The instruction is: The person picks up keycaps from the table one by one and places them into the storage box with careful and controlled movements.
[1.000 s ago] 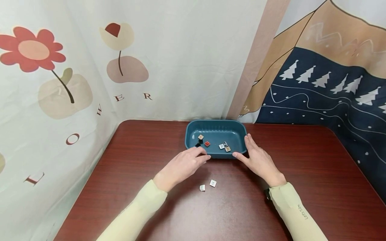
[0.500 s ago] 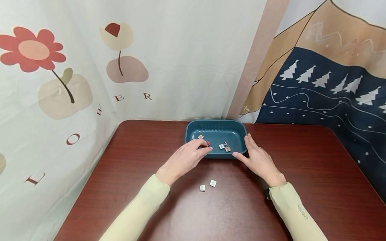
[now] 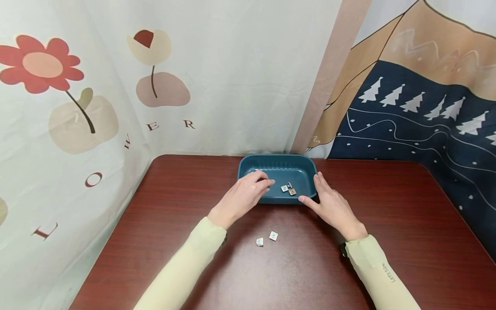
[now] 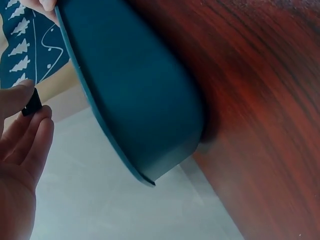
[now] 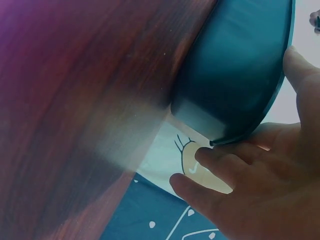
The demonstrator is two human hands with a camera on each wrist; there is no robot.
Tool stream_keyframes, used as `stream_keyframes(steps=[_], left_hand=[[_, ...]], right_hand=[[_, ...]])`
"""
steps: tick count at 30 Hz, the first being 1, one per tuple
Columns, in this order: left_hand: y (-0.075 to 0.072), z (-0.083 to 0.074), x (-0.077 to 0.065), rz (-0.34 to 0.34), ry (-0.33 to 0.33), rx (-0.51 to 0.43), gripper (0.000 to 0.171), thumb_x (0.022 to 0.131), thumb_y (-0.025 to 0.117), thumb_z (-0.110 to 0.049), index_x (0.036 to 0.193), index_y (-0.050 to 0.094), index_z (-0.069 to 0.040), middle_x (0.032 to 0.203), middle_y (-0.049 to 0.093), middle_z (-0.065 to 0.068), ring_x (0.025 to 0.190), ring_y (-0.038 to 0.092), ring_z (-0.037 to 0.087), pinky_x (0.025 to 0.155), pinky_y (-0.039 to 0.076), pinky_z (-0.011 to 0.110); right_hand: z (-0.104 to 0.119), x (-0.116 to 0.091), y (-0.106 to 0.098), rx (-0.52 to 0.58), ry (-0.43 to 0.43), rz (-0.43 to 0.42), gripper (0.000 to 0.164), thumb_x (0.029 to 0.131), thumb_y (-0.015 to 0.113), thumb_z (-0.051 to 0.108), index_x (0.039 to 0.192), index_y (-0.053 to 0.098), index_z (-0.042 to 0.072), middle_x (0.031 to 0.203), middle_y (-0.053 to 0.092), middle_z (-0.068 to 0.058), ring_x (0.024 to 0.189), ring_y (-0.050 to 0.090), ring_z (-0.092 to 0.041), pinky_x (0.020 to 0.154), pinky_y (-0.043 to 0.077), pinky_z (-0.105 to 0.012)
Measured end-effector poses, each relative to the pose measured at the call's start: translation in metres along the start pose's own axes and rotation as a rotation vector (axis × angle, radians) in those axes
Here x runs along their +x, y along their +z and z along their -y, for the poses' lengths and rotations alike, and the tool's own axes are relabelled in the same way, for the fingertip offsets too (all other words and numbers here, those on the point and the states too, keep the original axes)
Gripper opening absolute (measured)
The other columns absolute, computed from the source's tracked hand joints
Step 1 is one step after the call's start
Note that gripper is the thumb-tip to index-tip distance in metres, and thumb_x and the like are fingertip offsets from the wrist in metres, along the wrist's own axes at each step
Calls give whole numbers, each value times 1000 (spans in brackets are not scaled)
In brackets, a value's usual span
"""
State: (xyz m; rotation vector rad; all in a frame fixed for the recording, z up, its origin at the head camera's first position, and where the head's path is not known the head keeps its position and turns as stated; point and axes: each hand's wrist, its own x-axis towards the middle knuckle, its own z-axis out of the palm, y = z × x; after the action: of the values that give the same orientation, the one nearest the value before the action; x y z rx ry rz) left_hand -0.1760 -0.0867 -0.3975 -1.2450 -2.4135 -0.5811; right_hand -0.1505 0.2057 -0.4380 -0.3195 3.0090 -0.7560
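My left hand (image 3: pixel 245 193) is over the left part of a blue-green plastic tray (image 3: pixel 277 200). In the left wrist view, its thumb and fingertips pinch a small black keycap (image 4: pixel 32 103) above the rim. My right hand (image 3: pixel 334 206) rests at the tray's front right corner, thumb on the front rim and extended fingers along the right side. Inside the tray lie a few keycaps, among them a white keycap (image 3: pixel 284 188) and a tan keycap (image 3: pixel 292 192). The left hand hides the tray's left floor.
On the reddish-brown table (image 3: pixel 310 275), in front of the tray, lie a tipped white keycap (image 3: pixel 260 242) and an upright white keycap (image 3: pixel 273 236). A printed curtain (image 3: pixel 232 86) hangs right behind the table's back edge, close to the tray.
My left hand has moved from the tray's front rim up and slightly right, over the inside, now covering the red and tan keycaps at the left. My right hand stays put.
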Motion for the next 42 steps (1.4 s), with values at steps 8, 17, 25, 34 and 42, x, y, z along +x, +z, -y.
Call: stream_keyframes(steps=[8,17,25,34,42], left_hand=[[7,6,5,28,-133,-41,16,95,75,-7,110,69,-7,106,66,3,96,63,16,86,54,27],[19,15,8,29,-197,-71,8,94,76,-5,102,73,-6,100,67,3,91,65,19,81,55,29],[22,19,17,169,-256,-12,10,95,76,-9,105,78,-7,104,64,6,92,67,21,82,57,30],[25,23,30,322,-291,22,15,96,75,-10,110,79,-6,106,69,9,98,68,23,88,57,33],[31,25,35,372,-301,25,19,96,75,-12,114,78,-7,111,72,7,106,67,23,96,54,37]], right_hand=[[0,0,0,-8,-1,-8,103,97,58,66,160,23,-8,167,19,-26,145,37,-49,113,38,-61],[0,0,1,-13,-9,-27,101,98,59,64,160,24,-8,167,21,-27,144,38,-49,113,38,-61],[1,0,0,-12,-7,-24,102,98,59,65,160,24,-9,166,21,-27,145,37,-49,113,37,-61],[2,0,-1,-1,11,3,103,97,58,66,161,21,-7,168,18,-25,147,35,-49,113,37,-62],[1,0,-2,-1,15,11,103,97,59,65,161,20,-6,168,17,-25,147,35,-48,113,37,-62]])
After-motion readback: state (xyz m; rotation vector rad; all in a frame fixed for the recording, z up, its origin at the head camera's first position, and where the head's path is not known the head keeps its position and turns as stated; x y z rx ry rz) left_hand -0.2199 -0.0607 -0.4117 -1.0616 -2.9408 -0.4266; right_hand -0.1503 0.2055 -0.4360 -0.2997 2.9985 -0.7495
